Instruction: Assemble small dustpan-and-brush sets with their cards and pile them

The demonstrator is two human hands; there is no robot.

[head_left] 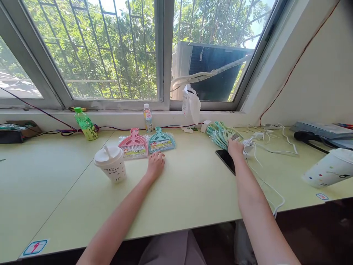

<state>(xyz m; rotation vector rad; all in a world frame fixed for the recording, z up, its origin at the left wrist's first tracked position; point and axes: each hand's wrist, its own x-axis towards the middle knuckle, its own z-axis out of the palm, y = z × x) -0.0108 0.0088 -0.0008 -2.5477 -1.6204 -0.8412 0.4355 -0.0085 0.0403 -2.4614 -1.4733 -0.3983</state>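
Green dustpans (217, 135): nr worktop's (190, 184) back edge, R of ctr
R hand (235, 148): on pile, grip can't tell
L hand (156, 165): half-open, by blue dustpan (162, 142)
Risk: tug could snag cables (283, 200), phone (225, 158); v. close

Yellow-green table (193, 198): lidded cup (111, 165), pink dustpan (134, 145), teal dustpan (161, 141), green dustpan pile (220, 135), black phone (226, 160), white cables (271, 187).

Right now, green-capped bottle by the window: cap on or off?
On: the green cap sits on the neck of the green bottle.
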